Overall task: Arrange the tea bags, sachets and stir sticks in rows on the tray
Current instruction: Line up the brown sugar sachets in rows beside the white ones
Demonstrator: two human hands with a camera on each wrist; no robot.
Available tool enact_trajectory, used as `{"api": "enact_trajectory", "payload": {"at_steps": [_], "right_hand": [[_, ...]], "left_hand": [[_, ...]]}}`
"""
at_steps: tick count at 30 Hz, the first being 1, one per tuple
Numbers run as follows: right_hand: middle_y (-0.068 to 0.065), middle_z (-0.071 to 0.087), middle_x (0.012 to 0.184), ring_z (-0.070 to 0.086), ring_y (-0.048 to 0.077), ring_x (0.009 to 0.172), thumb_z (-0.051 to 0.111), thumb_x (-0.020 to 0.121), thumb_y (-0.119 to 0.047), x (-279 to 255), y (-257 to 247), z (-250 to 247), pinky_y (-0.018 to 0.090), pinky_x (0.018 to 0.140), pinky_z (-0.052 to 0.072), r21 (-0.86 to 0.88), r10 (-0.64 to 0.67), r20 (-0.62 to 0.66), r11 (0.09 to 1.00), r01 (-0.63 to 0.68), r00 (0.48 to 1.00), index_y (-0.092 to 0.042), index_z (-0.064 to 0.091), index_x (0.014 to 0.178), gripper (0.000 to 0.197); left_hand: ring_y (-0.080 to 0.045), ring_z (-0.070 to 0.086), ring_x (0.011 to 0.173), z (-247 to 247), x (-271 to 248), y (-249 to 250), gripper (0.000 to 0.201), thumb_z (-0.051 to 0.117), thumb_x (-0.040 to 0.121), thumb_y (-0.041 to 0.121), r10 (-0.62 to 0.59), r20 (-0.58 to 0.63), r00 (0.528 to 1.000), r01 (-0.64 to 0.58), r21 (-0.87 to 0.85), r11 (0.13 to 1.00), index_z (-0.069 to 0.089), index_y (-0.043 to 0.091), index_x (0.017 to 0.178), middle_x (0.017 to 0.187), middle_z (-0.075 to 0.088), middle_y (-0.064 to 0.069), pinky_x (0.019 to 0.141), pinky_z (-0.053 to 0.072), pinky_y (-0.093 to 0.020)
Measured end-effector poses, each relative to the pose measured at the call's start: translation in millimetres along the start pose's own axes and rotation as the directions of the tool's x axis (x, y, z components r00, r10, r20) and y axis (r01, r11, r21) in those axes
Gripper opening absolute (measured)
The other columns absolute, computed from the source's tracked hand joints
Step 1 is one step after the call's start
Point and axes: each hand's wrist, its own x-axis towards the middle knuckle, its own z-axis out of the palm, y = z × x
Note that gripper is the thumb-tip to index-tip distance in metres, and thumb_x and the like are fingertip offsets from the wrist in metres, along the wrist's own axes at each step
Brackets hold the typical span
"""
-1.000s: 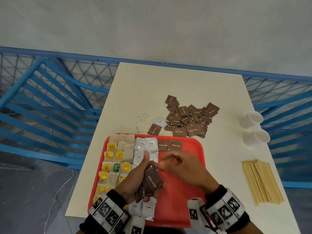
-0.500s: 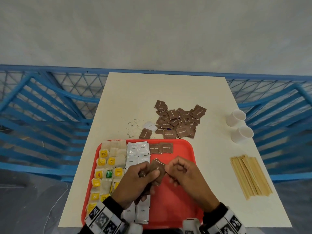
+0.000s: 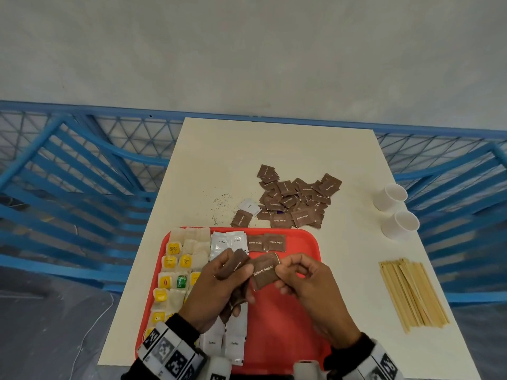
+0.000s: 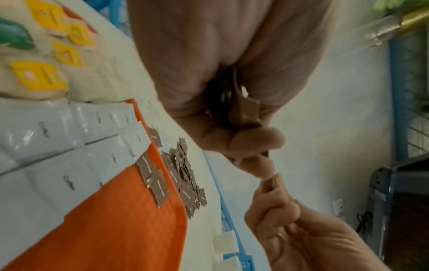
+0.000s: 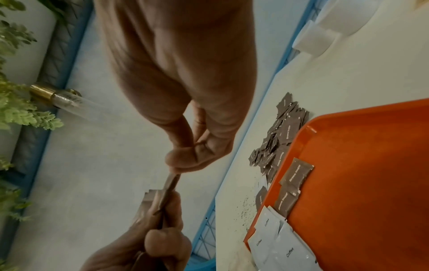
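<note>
Right hand pinches Brown Sugar sachet above red tray; left hand grips seemingly several more.

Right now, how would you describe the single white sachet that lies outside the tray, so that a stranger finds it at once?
Start at the red tray and look just past its far edge, where the pile of brown sugar sachets lies on the white table. At the pile's left end sits the white coffee sachet. It is the only white packet among brown ones.
</note>
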Motion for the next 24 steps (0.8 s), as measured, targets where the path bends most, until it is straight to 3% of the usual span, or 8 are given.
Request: {"api": "enact_trajectory", "payload": {"at_steps": [4, 6, 10, 11, 13, 15, 20, 24], "right_hand": [[0.012, 0.068, 0.070, 0.060, 0.011, 0.057, 0.065, 0.091, -0.001, -2.3, -1.2, -1.7, 0.018, 0.056, 0.049, 0.017, 0.001, 0.054, 1.000, -0.002, 0.999, -0.005, 0.072, 0.103, 0.014], [0.011, 0.068, 0.069, 0.059, 0.011, 0.057, 0.064, 0.092, -0.002, -2.3, -2.8, -6.5, 0.017, 0.056, 0.048, 0.025, -0.006, 0.050, 1.000, 0.004, 0.999, -0.005, 0.073, 0.100, 0.013], [0.014, 0.066, 0.070, 0.060, 0.011, 0.058, 0.064, 0.089, -0.003, -0.7, -6.3, -13.6, 0.017, 0.056, 0.050, 0.176, 0.019, 0.023, 0.984, -0.022, 1.000, 0.001, 0.070, 0.100, 0.013], [0.014, 0.065, 0.070, 0.059, 0.011, 0.057, 0.064, 0.089, -0.002, -0.2, -7.1, -13.8, 0.017, 0.055, 0.050, 0.196, 0.021, 0.024, 0.980, -0.025, 0.999, 0.002, 0.069, 0.100, 0.013], [0.014, 0.065, 0.070, 0.059, 0.011, 0.056, 0.064, 0.089, -0.002, 0.2, -8.9, -12.0, 0.017, 0.054, 0.050, 0.204, 0.024, 0.034, 0.978, -0.031, 0.999, 0.004, 0.068, 0.101, 0.014], [0.015, 0.066, 0.071, 0.060, 0.012, 0.057, 0.065, 0.089, -0.002, 0.4, -7.8, -8.4, 0.018, 0.055, 0.051, 0.192, 0.023, 0.041, 0.981, -0.031, 0.999, 0.006, 0.067, 0.101, 0.015], [0.011, 0.068, 0.071, 0.061, 0.013, 0.059, 0.067, 0.089, -0.003, -4.8, -1.4, 0.1, 0.020, 0.056, 0.049, 0.058, -0.015, 0.073, 0.998, 0.011, 0.997, 0.005, 0.067, 0.097, 0.011], [-0.002, 0.072, 0.072, 0.062, 0.004, 0.063, 0.069, 0.088, -0.006, -6.2, -4.5, 3.5, 0.014, 0.061, 0.047, -0.054, -0.116, 0.047, 0.992, 0.118, 0.992, -0.004, 0.074, 0.091, 0.006]], "left_hand": [[-0.035, 0.065, 0.062, -2.9, -0.1, 5.3, 0.034, 0.052, 0.098, 0.021, 0.051, 0.047, 0.998, -0.051, 0.003, 0.999, 0.051, 0.018, 0.132, 0.076, 0.067, -0.016, 0.039, 0.046, -0.026], [-0.036, 0.065, 0.067, -7.6, -1.4, 7.4, 0.039, 0.047, 0.101, 0.018, 0.052, 0.058, 0.997, -0.048, -0.071, 0.996, 0.052, 0.031, 0.137, 0.090, 0.068, -0.014, 0.039, 0.046, -0.026], [-0.033, 0.061, 0.069, -17.7, -4.0, 8.6, 0.026, 0.054, 0.097, 0.009, 0.018, 0.118, 0.993, 0.005, -0.198, 0.980, 0.061, 0.020, 0.120, 0.120, 0.061, -0.019, 0.040, 0.045, -0.026], [-0.032, 0.059, 0.068, -18.0, -4.2, 9.5, 0.018, 0.061, 0.096, 0.014, 0.009, 0.142, 0.990, 0.018, -0.190, 0.982, 0.060, 0.016, 0.114, 0.115, 0.061, -0.022, 0.041, 0.045, -0.026], [-0.027, 0.053, 0.059, -14.8, -4.8, 12.0, 0.035, 0.070, 0.090, 0.040, -0.029, 0.145, 0.989, 0.043, -0.093, 0.995, 0.058, 0.011, 0.104, 0.093, 0.061, -0.025, 0.041, 0.042, -0.023], [-0.024, 0.045, 0.051, -7.2, -3.8, 12.9, 0.043, 0.063, 0.091, 0.050, -0.029, 0.086, 0.996, 0.028, 0.010, 1.000, 0.058, 0.008, 0.098, 0.074, 0.057, -0.022, 0.039, 0.039, -0.022], [-0.033, 0.042, 0.048, 7.5, 0.6, 7.2, 0.033, 0.056, 0.096, 0.034, 0.176, -0.021, 0.984, -0.171, 0.151, 0.974, 0.055, 0.002, 0.093, 0.065, 0.056, -0.022, 0.040, 0.043, -0.028], [-0.034, 0.043, 0.047, 2.2, -1.3, 1.5, 0.030, 0.058, 0.098, 0.029, 0.180, -0.013, 0.984, -0.174, 0.190, 0.966, 0.056, 0.001, 0.087, 0.064, 0.056, -0.025, 0.041, 0.043, -0.029]]}}
